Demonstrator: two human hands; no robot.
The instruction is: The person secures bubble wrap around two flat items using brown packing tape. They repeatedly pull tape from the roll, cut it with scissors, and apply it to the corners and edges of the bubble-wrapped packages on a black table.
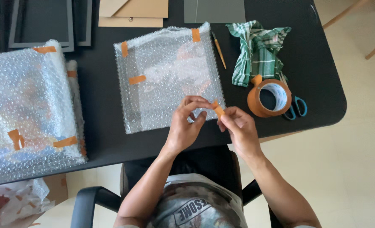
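Observation:
A flat square package wrapped in bubble wrap point(166, 71) lies on the black table point(314, 71) in front of me, with orange tape strips on its top and left sides. A short strip of orange tape point(218, 110) is pinched between my left hand point(186, 124) and my right hand point(238, 126) at the package's near right corner. Both hands hover over the package's front edge, fingers closed on the strip.
A roll of orange tape point(268, 98) and blue-handled scissors point(297, 107) lie right of my hands. A green checked cloth point(257, 50) and a thin brush point(218, 50) lie beyond. Larger bubble-wrapped bundles point(27, 109) fill the left side. Frames and cardboard lie at the far edge.

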